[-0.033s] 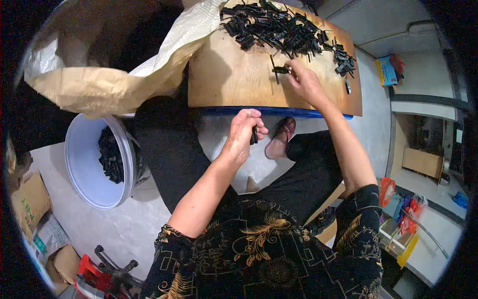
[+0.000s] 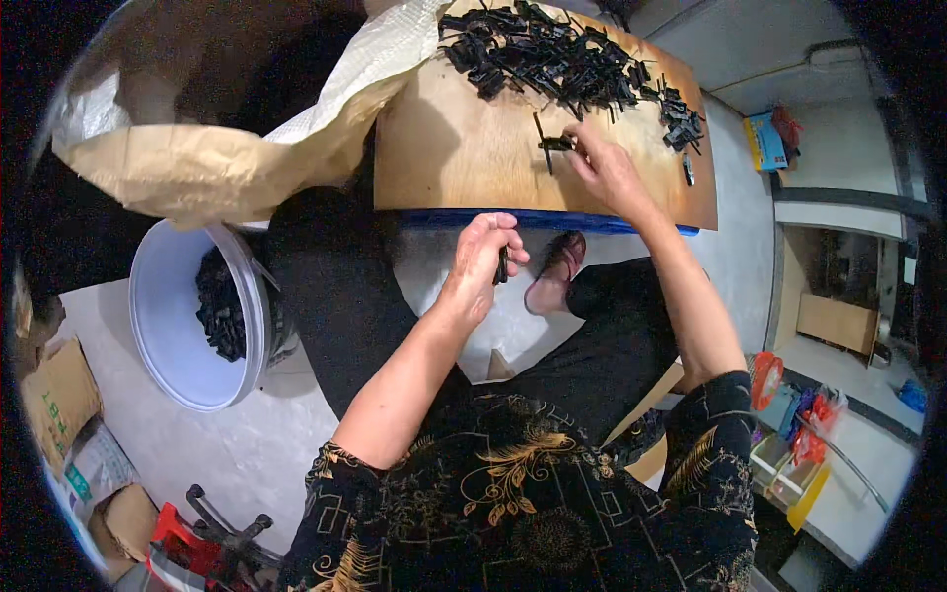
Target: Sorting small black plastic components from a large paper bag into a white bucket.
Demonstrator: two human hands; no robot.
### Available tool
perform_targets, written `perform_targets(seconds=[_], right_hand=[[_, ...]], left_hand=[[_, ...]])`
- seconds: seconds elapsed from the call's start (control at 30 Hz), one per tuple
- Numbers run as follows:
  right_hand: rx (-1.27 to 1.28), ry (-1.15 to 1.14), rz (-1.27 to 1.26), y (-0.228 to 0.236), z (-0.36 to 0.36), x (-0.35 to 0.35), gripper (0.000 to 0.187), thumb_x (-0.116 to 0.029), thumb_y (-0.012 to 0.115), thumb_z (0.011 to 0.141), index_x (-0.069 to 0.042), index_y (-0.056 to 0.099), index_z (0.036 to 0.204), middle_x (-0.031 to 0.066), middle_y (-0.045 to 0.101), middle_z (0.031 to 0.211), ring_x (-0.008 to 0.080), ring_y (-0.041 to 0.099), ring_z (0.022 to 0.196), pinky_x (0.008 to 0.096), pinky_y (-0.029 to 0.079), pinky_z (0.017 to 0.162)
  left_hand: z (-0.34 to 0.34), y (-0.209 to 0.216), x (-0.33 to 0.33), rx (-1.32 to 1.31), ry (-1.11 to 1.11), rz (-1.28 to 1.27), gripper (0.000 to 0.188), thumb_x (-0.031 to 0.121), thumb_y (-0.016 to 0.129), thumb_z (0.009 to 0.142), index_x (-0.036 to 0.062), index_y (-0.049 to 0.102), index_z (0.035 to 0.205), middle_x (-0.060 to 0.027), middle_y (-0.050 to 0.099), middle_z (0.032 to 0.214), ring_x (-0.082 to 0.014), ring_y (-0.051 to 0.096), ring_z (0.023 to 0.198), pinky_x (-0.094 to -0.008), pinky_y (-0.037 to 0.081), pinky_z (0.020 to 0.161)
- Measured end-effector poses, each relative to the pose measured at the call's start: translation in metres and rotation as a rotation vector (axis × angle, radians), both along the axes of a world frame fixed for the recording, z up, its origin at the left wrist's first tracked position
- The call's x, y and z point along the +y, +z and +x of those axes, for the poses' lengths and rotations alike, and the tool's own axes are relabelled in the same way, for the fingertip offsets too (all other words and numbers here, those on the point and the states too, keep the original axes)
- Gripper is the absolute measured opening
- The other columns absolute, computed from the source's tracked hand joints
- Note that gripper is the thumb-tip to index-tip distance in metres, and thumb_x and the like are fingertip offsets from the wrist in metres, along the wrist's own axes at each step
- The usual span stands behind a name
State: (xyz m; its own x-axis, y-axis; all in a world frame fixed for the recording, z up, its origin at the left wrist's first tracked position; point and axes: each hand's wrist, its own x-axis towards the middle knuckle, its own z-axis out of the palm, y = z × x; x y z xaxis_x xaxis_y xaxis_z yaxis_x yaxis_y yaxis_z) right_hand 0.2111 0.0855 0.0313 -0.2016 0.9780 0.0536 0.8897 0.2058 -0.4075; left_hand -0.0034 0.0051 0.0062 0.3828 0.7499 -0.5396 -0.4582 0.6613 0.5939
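The right hand (image 2: 607,173), at upper centre-right of the frame, grasps a thin black part (image 2: 554,144) by its right end, between thumb and forefinger. The part is over the light wooden board (image 2: 414,183), with a narrow rod at its left end pointing up the frame and a second prong pointing down; whether it also touches the board cannot be told from this angle. The left hand (image 2: 483,252), at frame centre, is curled around a dark piece (image 2: 502,264), of which only a short length shows below the fingers. This hand is positioned just below the near edge of the board, where a blue rim (image 2: 552,219) runs beneath the wood. A large pile (image 2: 543,54) of similar black parts occupies the top centre of the frame, on the far side of the board. A smaller cluster (image 2: 681,120) adjoins it at the right, with a small lighter-shaped item (image 2: 689,170) below it. At upper left, a pale sack (image 2: 178,173) overhangs the left side of the board. Below the sack, a white bucket (image 2: 163,316) is tilted toward the viewer and contains black pieces (image 2: 222,306). A sandalled foot (image 2: 564,271) rests on the floor below the board.
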Motion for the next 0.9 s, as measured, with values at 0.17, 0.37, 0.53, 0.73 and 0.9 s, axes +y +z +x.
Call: perform_targets(seconds=[0.17,0.37,0.53,0.73,0.9], right_hand=[[0.121,0.202,0.050,0.032,-0.027,-0.066,0.032,-0.005,0.057,0.079,-0.006,0.049,0.110,0.0158,0.060,0.082,0.0314,0.062,0.075,0.0366,0.048,0.064],[0.228,0.294,0.104,0.059,-0.044,-0.111,0.040,0.003,0.058,0.073,-0.004,0.051,0.112,0.0151,0.061,0.088,0.0306,0.062,0.075,0.0341,0.050,0.063],[0.294,0.295,0.166,0.054,-0.049,-0.135,0.044,0.005,0.057,0.072,-0.004,0.050,0.115,0.0154,0.062,0.090,0.0296,0.063,0.078,0.0331,0.051,0.065],[0.307,0.188,0.146,0.041,-0.049,-0.144,0.038,0.005,0.055,0.077,-0.003,0.048,0.114,0.0145,0.061,0.089,0.0250,0.062,0.074,0.0309,0.050,0.064],[0.555,-0.103,-0.011,0.026,-0.052,-0.146,0.016,-0.007,0.047,0.088,-0.001,0.048,0.103,0.0065,0.055,0.074,0.0145,0.054,0.066,0.0257,0.045,0.060]], left_hand=[[-0.007,0.026,0.001,-0.121,-0.092,0.040,0.038,0.032,0.055,0.087,0.0026,0.047,0.110,-0.0057,0.057,0.078,-0.0101,0.052,0.059,-0.0185,0.036,0.043],[-0.014,0.027,-0.006,-0.458,-0.371,0.226,0.045,0.036,0.054,0.087,0.0044,0.046,0.119,-0.0099,0.059,0.088,-0.0068,0.046,0.053,-0.0154,0.033,0.042],[-0.015,0.039,-0.015,-0.557,-0.494,0.176,0.040,0.028,0.060,0.085,0.0049,0.046,0.114,-0.0082,0.061,0.085,-0.0048,0.049,0.053,-0.0148,0.033,0.041],[-0.006,0.029,-0.023,-0.398,-0.378,0.181,0.037,0.012,0.061,0.082,0.0068,0.045,0.116,-0.0087,0.060,0.081,-0.0080,0.052,0.055,-0.0161,0.037,0.044],[-0.006,0.024,-0.021,-0.218,-0.301,0.295,0.039,0.006,0.060,0.081,0.0059,0.042,0.116,-0.0093,0.059,0.079,-0.0095,0.054,0.056,-0.0170,0.038,0.044]])
